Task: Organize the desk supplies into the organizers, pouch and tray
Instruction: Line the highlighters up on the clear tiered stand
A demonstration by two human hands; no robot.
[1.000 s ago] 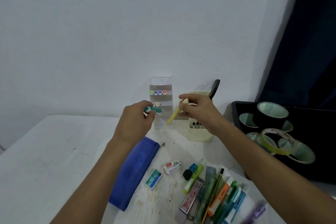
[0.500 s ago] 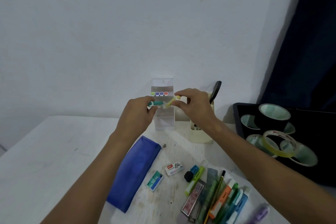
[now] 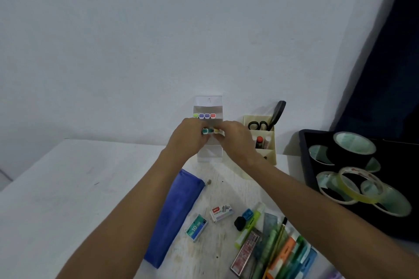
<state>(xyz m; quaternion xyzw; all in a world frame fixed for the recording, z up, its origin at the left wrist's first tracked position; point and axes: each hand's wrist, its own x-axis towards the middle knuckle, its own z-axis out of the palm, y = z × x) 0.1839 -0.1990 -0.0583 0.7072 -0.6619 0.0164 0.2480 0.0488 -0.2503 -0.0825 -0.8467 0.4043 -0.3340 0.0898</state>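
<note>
A clear tiered organizer [image 3: 208, 106] stands against the wall, several coloured highlighter ends showing in its top tier. My left hand [image 3: 189, 137] holds a teal highlighter [image 3: 205, 130] at the middle tier. My right hand [image 3: 235, 137] holds a yellow highlighter [image 3: 216, 130] right beside it, end toward the organizer. A blue pouch [image 3: 174, 217] lies on the table under my left forearm. The black tray [image 3: 305, 161] at the right holds several tape rolls.
A cream organizer [image 3: 271, 154] with scissors [image 3: 275, 113] and small bottles stands right of the clear one. Two staple boxes [image 3: 209, 218], an eraser, highlighters, pens and rulers [image 3: 272, 247] lie at the front. The table's left half is bare white.
Both hands rose and came together at the clear organizer's middle tier. The yellow highlighter swung from hanging diagonally to lying level, pointing into the organizer beside the teal one.
</note>
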